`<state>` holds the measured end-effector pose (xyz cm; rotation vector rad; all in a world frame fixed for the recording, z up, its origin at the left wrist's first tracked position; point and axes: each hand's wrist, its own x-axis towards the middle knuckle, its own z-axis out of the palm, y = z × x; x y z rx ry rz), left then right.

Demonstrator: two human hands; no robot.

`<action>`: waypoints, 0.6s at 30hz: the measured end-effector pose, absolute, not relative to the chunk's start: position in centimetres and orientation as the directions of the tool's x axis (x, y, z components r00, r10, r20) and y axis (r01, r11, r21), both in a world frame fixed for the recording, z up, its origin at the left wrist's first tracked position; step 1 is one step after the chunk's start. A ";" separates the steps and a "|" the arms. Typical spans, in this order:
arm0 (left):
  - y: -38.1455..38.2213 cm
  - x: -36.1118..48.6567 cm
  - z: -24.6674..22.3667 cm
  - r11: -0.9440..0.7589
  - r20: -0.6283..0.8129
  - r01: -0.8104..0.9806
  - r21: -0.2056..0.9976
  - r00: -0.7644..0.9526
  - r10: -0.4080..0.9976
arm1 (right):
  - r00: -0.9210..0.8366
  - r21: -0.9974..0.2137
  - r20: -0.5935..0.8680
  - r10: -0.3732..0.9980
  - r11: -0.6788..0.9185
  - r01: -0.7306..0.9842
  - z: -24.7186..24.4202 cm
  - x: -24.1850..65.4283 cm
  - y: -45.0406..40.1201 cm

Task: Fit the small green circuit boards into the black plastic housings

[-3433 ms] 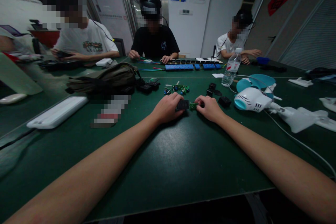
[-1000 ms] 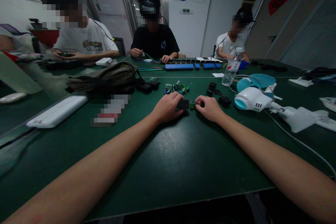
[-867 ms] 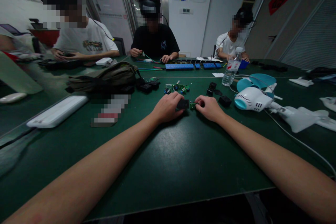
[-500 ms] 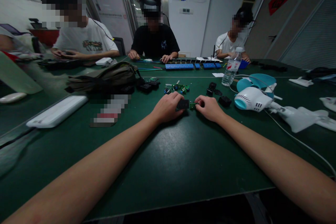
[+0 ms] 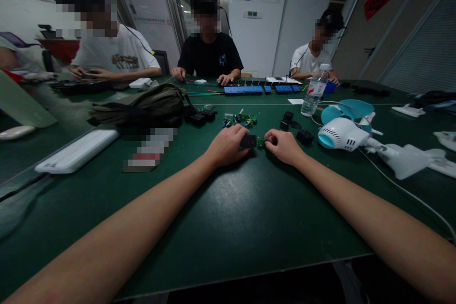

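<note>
My left hand (image 5: 230,145) is closed around a black rectangular plastic case (image 5: 248,141), whose right end points toward my other hand. Between finger and thumb, my right hand (image 5: 283,146) pinches a small green circuit board (image 5: 261,143). The board's left edge lies right at the end of the case; whether it is partly inside, I cannot tell. Just beyond my left hand are several loose green circuit boards (image 5: 245,118) with small parts on them. Black plastic pieces (image 5: 305,137) lie past my right hand.
A white and teal fan (image 5: 344,134) with a cable lies at right, near a water bottle (image 5: 315,91). On the left are a dark bag (image 5: 142,104) and a white power strip (image 5: 80,151). Across the green table (image 5: 228,228), co-workers sit near blue blocks (image 5: 244,90).
My hands, the case and the board look almost unmoved. The co-worker in black has raised their head slightly and shifted a hand to the left.
</note>
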<state>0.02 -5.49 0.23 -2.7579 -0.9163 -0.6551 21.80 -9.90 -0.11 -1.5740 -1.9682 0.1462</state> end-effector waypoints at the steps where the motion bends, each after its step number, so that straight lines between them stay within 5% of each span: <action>1: -5.5 0.0 0.2 -0.798 0.455 0.603 -0.015 0.715 0.531 | -0.110 -0.440 0.384 0.917 0.287 0.851 -0.1 21.8 -9.9; 18: -5.4 0.0 0.1 -0.805 0.462 0.593 -0.006 0.716 0.524 | -0.111 -0.451 0.395 0.912 0.298 0.841 -0.2 21.9 -9.9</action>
